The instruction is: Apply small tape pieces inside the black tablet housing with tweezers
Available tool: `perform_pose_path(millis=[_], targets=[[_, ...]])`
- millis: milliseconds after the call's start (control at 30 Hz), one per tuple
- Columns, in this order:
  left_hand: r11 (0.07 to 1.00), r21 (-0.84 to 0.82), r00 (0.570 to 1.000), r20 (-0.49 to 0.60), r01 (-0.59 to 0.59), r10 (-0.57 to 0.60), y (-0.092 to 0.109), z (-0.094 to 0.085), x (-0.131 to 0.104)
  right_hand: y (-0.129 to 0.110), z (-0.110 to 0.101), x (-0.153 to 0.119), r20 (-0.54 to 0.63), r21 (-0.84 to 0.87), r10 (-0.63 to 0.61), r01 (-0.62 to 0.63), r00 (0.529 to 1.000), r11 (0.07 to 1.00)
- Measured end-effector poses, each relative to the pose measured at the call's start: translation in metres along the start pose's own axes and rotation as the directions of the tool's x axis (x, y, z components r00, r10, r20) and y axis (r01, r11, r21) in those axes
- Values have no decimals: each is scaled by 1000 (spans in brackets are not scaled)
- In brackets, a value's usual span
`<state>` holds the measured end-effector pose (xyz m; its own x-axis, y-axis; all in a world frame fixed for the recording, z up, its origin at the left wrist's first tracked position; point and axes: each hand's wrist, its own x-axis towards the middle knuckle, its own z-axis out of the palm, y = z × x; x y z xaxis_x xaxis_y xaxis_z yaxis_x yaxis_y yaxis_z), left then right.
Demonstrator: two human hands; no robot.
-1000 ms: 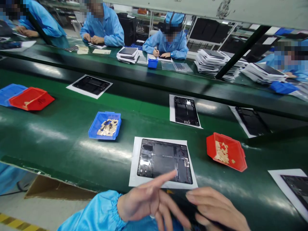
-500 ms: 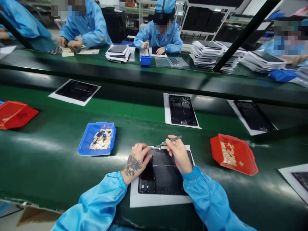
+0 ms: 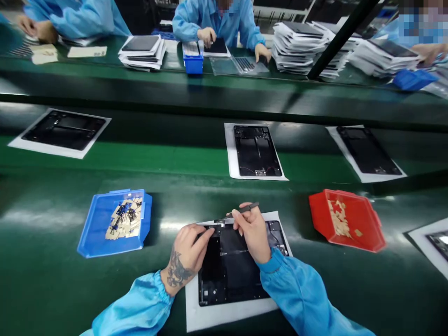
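Note:
In front of me an open black tablet housing (image 3: 241,275) lies on a sheet of white paper (image 3: 196,319). My left hand (image 3: 187,252), tattooed on the back, is closed at the housing's upper left corner, thumb and index finger pressed on its edge. Dark tweezers (image 3: 252,206) are pinched in my right hand (image 3: 251,228). Their tips are at the housing's far edge, close to my left fingertips, by a small light piece (image 3: 223,223). What exactly the tips touch is too small to tell.
A blue bin (image 3: 94,228) with beige and dark small parts stands left, a red bin (image 3: 367,224) with beige pieces right. Other tablet housings (image 3: 257,149) on paper lie along the green belt (image 3: 168,156). Co-workers (image 3: 213,23) sit across, beside stacked papers and tablets (image 3: 297,51).
My view has tilted down and shifted, so the bins and housings appear displaced. The tweezer tips have moved left along the far edge, nearer my left fingertips. Both hands keep their grips.

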<state>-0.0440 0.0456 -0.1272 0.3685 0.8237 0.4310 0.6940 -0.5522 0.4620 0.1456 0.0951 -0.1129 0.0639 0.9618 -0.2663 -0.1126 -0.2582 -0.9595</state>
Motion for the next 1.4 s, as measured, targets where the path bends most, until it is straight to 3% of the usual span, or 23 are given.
perform_pose_path(millis=[100, 267, 467, 800, 1400], targets=[[992, 102, 996, -32, -80, 84, 3, 7, 1, 2, 1, -1, 28, -10, 6, -6, 1000, 1000], [992, 74, 994, -37, -100, 103, 6, 10, 2, 5, 2, -4, 51, -44, 10, -7, 999, 999], [989, 39, 988, 58, -142, 140, 9, 4, 1, 4, 3, -8, 82, -190, -9, 25, 997, 981], [998, 6, 992, 108, -59, 58, 13, -2, 1, 4, 2, -11, 101, -333, -31, 63, 994, 941], [1000, -9, 989, 147, 7, -6, 16, -3, 2, 4, 4, -13, 92, -398, -64, 95, 994, 912]])
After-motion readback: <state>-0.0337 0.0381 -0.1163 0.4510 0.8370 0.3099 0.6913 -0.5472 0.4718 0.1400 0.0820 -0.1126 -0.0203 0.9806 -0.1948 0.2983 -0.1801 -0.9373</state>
